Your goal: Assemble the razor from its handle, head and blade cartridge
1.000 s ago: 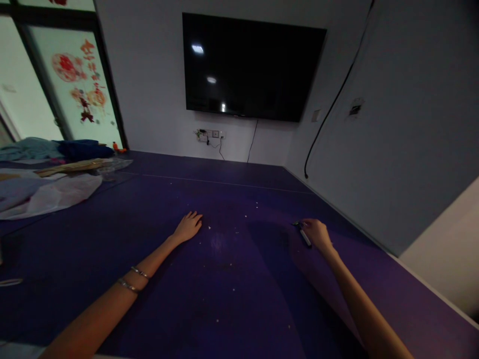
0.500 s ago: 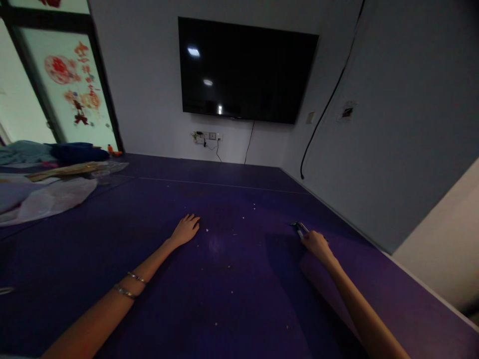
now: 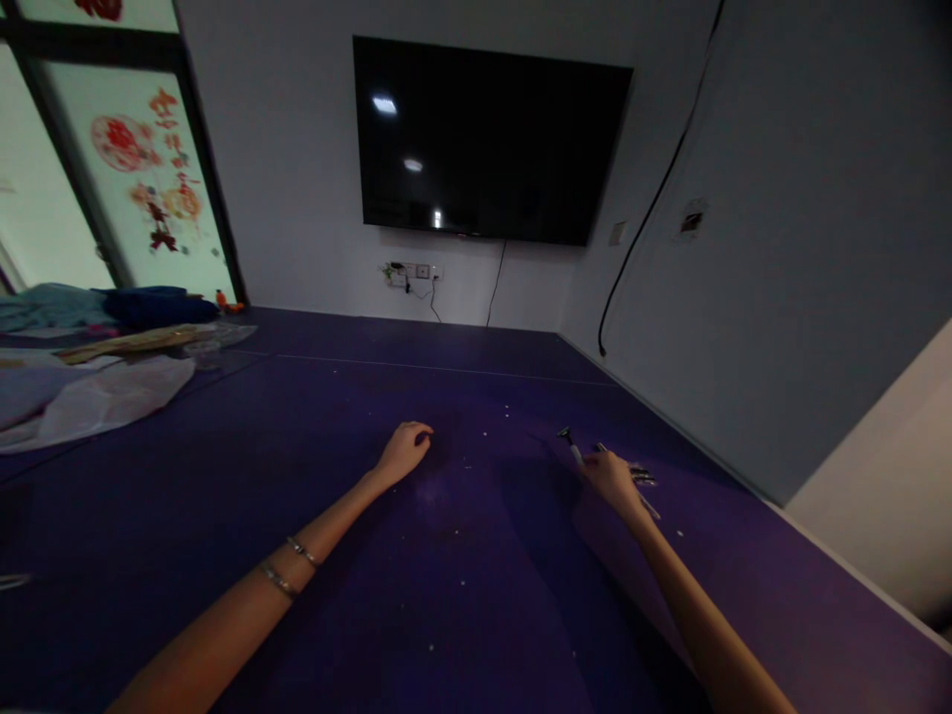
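My right hand [image 3: 611, 478] is closed around the handle of a razor [image 3: 575, 451]. Its T-shaped dark head points away to the upper left, lifted a little off the purple surface [image 3: 513, 555]. Beside and partly under that hand lie several slim dark and silvery items [image 3: 641, 476], whose kind I cannot make out; the hand covers part of them. My left hand [image 3: 404, 451] hovers or rests over the middle of the surface, fingers loosely curved with a gap to the thumb, and nothing shows in it. Two bracelets [image 3: 290, 565] sit on the left forearm.
Small white specks [image 3: 485, 433] are scattered over the surface. At the left lie clear plastic wrapping [image 3: 126, 392] and dark blue cloth [image 3: 160, 305]. A television [image 3: 491, 139] hangs on the far wall, and a black cable [image 3: 654, 203] runs down the right wall.
My left hand has moved right and its fingers have curled in. My right hand has shifted slightly left with the razor, now apart from the slim items, which show behind it.
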Demonstrator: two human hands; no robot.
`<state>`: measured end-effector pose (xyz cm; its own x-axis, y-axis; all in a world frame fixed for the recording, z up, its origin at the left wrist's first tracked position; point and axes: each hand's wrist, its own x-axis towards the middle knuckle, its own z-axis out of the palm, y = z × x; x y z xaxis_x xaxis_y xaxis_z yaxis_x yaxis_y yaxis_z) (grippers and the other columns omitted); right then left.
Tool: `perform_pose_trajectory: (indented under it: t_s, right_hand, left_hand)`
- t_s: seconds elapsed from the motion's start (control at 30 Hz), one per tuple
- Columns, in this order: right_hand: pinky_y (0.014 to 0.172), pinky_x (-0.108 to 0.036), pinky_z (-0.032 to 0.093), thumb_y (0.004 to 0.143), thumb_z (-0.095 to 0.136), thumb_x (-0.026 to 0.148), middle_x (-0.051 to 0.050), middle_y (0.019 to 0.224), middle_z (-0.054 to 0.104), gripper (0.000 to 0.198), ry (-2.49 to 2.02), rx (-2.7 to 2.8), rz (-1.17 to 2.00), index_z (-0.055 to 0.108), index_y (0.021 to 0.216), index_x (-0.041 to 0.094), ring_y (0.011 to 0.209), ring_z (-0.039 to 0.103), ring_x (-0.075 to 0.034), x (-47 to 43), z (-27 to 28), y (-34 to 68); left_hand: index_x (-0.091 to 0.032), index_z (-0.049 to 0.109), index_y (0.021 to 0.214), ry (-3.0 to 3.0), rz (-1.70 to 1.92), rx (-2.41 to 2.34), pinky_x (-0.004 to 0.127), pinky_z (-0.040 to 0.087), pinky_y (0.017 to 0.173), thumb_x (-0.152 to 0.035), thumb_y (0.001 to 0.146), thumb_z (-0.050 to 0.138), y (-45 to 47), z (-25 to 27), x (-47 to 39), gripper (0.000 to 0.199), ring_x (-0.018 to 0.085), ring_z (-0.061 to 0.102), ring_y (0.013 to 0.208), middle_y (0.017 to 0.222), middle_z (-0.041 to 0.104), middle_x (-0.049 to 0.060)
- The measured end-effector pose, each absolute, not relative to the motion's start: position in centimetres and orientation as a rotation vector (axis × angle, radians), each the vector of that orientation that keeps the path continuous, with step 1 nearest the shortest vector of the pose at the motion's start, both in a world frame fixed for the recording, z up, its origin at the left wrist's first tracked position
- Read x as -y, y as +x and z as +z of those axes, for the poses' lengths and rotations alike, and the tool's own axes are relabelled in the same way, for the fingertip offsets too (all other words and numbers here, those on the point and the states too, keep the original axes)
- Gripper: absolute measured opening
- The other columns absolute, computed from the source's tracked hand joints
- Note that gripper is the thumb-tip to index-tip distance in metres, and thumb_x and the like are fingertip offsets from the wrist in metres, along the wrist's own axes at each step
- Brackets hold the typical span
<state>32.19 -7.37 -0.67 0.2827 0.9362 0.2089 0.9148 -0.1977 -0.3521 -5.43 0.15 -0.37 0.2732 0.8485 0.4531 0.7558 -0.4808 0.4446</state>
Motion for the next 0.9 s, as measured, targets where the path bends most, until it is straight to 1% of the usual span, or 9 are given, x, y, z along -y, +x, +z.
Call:
perform_pose_trajectory:
  t_s: [0.13, 0.17, 0.27, 0.33, 0.4, 0.5, 0.67, 0.8, 0.9]
  right_hand:
    - [0.05, -0.02, 0.033, 0.077, 0.048, 0.025, -0.008, 0.07, 0.069, 0.024, -1.952, 1.695, 0.073, 0.07, 0.078, 0.016, 0.067, 0.064, -0.018, 7.4, 0.6, 27.5]
    - [0.05, -0.02, 0.032, 0.077, 0.048, 0.025, -0.008, 0.072, 0.069, 0.023, -1.91, 1.715, 0.065, 0.07, 0.078, 0.017, 0.067, 0.063, -0.018, 7.4, 1.0, 26.2]
    - [0.052, -0.02, 0.032, 0.078, 0.047, 0.021, -0.007, 0.072, 0.067, 0.022, -1.857, 1.806, -0.022, 0.068, 0.075, 0.017, 0.065, 0.06, -0.015, 7.8, 1.8, 22.8]
    - [0.054, -0.019, 0.033, 0.078, 0.048, 0.02, -0.007, 0.074, 0.066, 0.021, -1.826, 1.863, -0.064, 0.068, 0.08, 0.017, 0.067, 0.059, -0.015, 8.3, 2.2, 21.2]
    - [0.057, -0.019, 0.035, 0.08, 0.047, 0.02, -0.007, 0.078, 0.064, 0.021, -1.8, 1.896, -0.084, 0.067, 0.083, 0.018, 0.067, 0.059, -0.014, 8.8, 2.6, 20.0]
    - [0.059, -0.019, 0.037, 0.085, 0.043, 0.021, -0.007, 0.081, 0.062, 0.024, -1.794, 1.936, -0.073, 0.066, 0.085, 0.017, 0.068, 0.059, -0.013, 9.7, 3.0, 18.9]
    - [0.066, -0.021, 0.04, 0.086, 0.042, 0.02, -0.009, 0.086, 0.061, 0.024, -1.837, 1.986, -0.08, 0.064, 0.095, 0.016, 0.073, 0.06, -0.015, 10.4, 3.3, 17.9]
    - [0.068, -0.023, 0.041, 0.085, 0.044, 0.02, -0.01, 0.087, 0.061, 0.022, -1.839, 2.014, -0.085, 0.064, 0.094, 0.015, 0.074, 0.061, -0.016, 10.6, 3.3, 17.5]
    - [0.067, -0.023, 0.041, 0.081, 0.052, 0.024, -0.009, 0.085, 0.064, 0.018, -1.806, 2.039, -0.03, 0.067, 0.088, 0.017, 0.073, 0.061, -0.017, 10.7, 3.4, 18.1]
  left_hand:
    - [-0.015, 0.067, 0.086, 2.145, 0.98, -1.268, 0.027, 0.046, 0.078, -0.024, 0.077, 0.049, 0.2, 1.1, 1.1, 0.021, 0.016, 0.062, 0.082, 0.087, 0.068, 0.006]
    - [-0.014, 0.067, 0.083, 2.078, 0.97, -1.224, 0.026, 0.046, 0.075, -0.027, 0.077, 0.052, 1.5, 1.1, 1.3, 0.021, 0.017, 0.062, 0.081, 0.086, 0.069, 0.007]
    - [-0.012, 0.067, 0.077, 1.872, 0.885, -1.214, 0.025, 0.046, 0.059, -0.038, 0.075, 0.054, 4.7, 0.6, 1.5, 0.029, 0.018, 0.062, 0.068, 0.073, 0.067, 0.009]
    - [-0.01, 0.065, 0.074, 1.823, 0.853, -1.213, 0.024, 0.043, 0.049, -0.043, 0.077, 0.051, 6.2, 0.1, 1.5, 0.036, 0.015, 0.059, 0.056, 0.066, 0.065, 0.008]
    - [-0.009, 0.063, 0.074, 1.772, 0.833, -1.212, 0.022, 0.041, 0.045, -0.046, 0.08, 0.045, 7.2, -0.4, 1.5, 0.041, 0.013, 0.057, 0.048, 0.063, 0.064, 0.007]
    - [-0.01, 0.061, 0.071, 1.727, 0.823, -1.192, 0.021, 0.04, 0.042, -0.049, 0.082, 0.038, 7.7, -0.6, 1.7, 0.046, 0.012, 0.055, 0.044, 0.055, 0.06, 0.004]
    - [-0.014, 0.054, 0.057, 1.781, 0.848, -1.183, 0.02, 0.036, 0.039, -0.055, 0.08, 0.038, 7.3, -0.3, 2.2, 0.05, 0.011, 0.048, 0.038, 0.043, 0.05, -0.001]
    - [-0.014, 0.054, 0.054, 1.878, 0.769, -1.25, 0.02, 0.032, 0.039, -0.048, 0.081, 0.04, 7.0, 0.1, 1.9, 0.045, 0.011, 0.047, 0.039, 0.038, 0.044, -0.002]
    - [-0.014, 0.058, 0.055, 1.971, 0.62, -1.299, 0.02, 0.034, 0.041, -0.04, 0.08, 0.043, 6.4, 0.5, 1.4, 0.039, 0.011, 0.048, 0.038, 0.039, 0.047, -0.001]
